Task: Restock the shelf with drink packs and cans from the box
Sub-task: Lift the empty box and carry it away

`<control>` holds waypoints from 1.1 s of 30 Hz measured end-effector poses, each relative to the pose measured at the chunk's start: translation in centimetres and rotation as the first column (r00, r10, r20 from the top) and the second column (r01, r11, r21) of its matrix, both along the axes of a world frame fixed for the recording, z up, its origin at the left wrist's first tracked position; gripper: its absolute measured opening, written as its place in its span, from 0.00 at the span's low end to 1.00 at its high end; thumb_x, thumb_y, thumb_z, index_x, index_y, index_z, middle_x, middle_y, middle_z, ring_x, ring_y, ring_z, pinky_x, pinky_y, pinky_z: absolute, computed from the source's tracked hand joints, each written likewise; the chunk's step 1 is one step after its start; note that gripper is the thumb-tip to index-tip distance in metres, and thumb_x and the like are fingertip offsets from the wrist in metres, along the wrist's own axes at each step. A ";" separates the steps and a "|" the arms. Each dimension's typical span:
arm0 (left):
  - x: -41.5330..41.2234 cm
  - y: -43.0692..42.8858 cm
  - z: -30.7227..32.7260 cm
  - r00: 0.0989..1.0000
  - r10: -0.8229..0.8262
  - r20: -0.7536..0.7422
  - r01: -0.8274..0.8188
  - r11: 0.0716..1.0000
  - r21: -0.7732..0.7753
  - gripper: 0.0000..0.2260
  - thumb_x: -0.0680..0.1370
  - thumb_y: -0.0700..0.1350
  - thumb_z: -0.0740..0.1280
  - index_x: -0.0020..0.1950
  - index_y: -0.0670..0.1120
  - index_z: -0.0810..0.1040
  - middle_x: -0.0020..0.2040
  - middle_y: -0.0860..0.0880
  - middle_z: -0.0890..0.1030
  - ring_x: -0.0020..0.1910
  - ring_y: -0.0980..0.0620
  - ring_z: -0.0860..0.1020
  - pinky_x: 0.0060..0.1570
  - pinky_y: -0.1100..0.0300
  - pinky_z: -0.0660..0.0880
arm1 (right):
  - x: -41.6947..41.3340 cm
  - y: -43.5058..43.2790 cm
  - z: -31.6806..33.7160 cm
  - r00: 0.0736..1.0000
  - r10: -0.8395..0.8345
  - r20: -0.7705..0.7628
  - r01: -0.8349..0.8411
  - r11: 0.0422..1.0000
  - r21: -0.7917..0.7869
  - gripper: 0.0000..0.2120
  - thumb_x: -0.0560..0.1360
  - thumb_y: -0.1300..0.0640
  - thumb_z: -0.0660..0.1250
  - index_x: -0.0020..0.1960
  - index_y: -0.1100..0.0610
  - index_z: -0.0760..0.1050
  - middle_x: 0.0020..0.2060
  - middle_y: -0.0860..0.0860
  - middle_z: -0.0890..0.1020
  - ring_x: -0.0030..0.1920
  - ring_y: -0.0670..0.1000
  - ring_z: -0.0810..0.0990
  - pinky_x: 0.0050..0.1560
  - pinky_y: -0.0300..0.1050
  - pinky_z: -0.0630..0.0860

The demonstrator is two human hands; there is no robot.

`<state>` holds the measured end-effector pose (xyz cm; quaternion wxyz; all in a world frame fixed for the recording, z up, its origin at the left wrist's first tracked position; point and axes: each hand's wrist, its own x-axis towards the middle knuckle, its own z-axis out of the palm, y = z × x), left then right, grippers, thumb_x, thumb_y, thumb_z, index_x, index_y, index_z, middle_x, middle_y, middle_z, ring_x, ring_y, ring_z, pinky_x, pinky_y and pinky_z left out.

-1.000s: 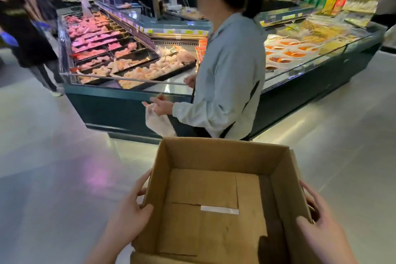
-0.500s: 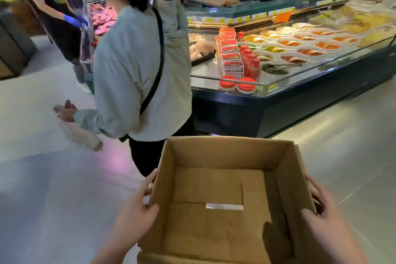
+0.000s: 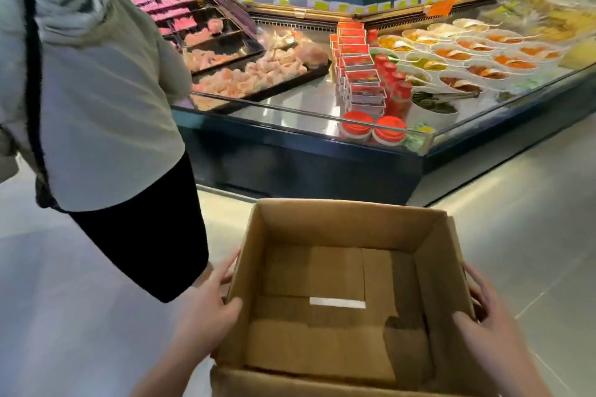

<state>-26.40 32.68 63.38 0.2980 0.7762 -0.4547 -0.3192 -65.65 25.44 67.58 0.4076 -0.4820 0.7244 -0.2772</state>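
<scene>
Box of brown cardboard, open-topped and bare inside, hangs between left hand and right hand, which grip opposite walls, thumbs at the rim. Likely light but bendy; best gripped low on the sides.

Box: brown cardboard, matt, slightly rough; white tape strip on bottom, smooth. Floor: smooth, glossy, reflecting lights. Counter: polished metal deck, glass front, dark glossy base. Lids: red plastic, shiny. Hoodie: soft matt cloth.
</scene>
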 end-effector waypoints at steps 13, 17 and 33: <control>7.7 -14.7 -7.9 0.996 -0.015 0.083 0.012 0.999 0.035 0.33 0.80 0.51 0.69 0.67 0.83 0.54 0.72 0.58 0.74 0.47 0.62 0.76 0.46 0.58 0.82 | 6.7 -12.9 -9.8 0.998 0.009 -0.062 -0.004 0.997 0.083 0.35 0.79 0.63 0.70 0.72 0.28 0.63 0.69 0.45 0.76 0.62 0.54 0.78 0.61 0.63 0.80; 7.8 -19.2 -12.6 0.997 -0.004 0.082 -0.005 0.994 0.108 0.33 0.81 0.51 0.67 0.69 0.83 0.53 0.71 0.56 0.74 0.47 0.58 0.80 0.40 0.61 0.81 | 7.0 -17.6 -15.4 0.998 0.008 -0.069 0.002 0.990 0.140 0.35 0.79 0.61 0.69 0.72 0.28 0.62 0.64 0.41 0.74 0.60 0.52 0.75 0.63 0.66 0.78; 10.9 -33.3 -50.4 1.000 -0.002 -0.024 0.005 0.989 0.150 0.34 0.80 0.45 0.69 0.72 0.79 0.59 0.63 0.55 0.74 0.47 0.59 0.80 0.50 0.48 0.83 | 9.7 -29.4 -55.8 0.999 -0.033 -0.005 0.034 0.994 0.100 0.37 0.79 0.65 0.68 0.69 0.24 0.64 0.63 0.37 0.76 0.57 0.38 0.77 0.61 0.45 0.76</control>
